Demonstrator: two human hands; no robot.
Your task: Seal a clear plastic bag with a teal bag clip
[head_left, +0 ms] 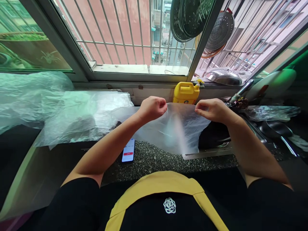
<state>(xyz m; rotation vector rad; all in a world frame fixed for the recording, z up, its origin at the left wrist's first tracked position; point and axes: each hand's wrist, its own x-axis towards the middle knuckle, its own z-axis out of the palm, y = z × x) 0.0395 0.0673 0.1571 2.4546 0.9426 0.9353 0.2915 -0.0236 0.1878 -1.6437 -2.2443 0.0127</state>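
Between my two hands a translucent plastic sheet [158,133], perhaps a bag, is stretched and hangs over the speckled counter and part of the sink. My left hand [153,109] is closed in a fist on its upper edge. With thumb and fingers pinched, my right hand [210,110] grips the same edge farther right. Behind the plastic stands a yellow jug [185,92] with a pump top, its lower part covered. A phone [128,150] with a lit screen lies on the counter below my left forearm.
Crumpled clear plastic [79,115] covers the left side of the counter. A sink edge [208,155], a faucet [242,89] and a dark pan [275,129] are on the right. Strainers [220,30] hang at the barred window, above a metal lid [225,77].
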